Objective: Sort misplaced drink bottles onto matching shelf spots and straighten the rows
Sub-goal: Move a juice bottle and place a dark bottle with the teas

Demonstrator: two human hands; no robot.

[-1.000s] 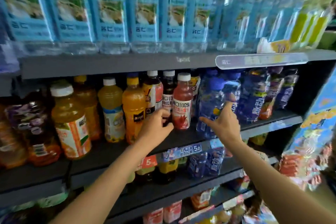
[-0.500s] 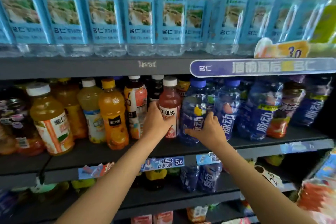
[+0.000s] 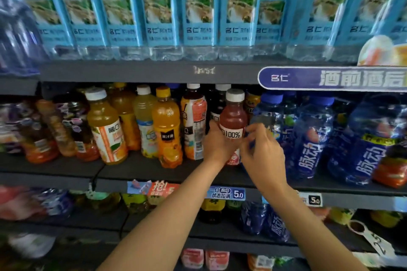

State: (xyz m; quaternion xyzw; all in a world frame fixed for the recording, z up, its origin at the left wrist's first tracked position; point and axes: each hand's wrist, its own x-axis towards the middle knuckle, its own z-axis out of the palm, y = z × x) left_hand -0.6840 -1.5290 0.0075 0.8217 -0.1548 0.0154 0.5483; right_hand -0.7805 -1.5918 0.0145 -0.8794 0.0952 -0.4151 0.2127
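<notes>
- The left hand [image 3: 217,145] reaches up to the middle shelf [image 3: 143,170] and grips the red juice bottle [image 3: 233,121] from the left, with the thumb lying across the lower edge of its white "100%" label.
- The red juice bottle stands upright near the front of the middle shelf, white cap on top, between the dark bottle with a red and white label [image 3: 195,121] on its left and the blue bottles [image 3: 312,138] on its right.
- The right hand [image 3: 263,154] is raised just right of the red juice bottle, in front of the nearest blue bottle; its fingers are loosely curled and blurred, and I cannot tell whether they touch or hold anything.
- Both forearms rise from the bottom edge, bare, angled toward the same spot.
- To the left on the middle shelf stand orange and yellow juice bottles [image 3: 167,125], some leaning, in an uneven row.
- The top shelf [image 3: 154,71] carries a close row of clear water bottles [image 3: 200,15] with light blue labels.
- A blue sign strip [image 3: 330,78] with white characters runs along the top shelf's right front edge.
- Price tags [image 3: 228,193] marked 5.0 sit on the middle shelf's front edge; more bottles fill the lower shelves, mostly blurred.
</notes>
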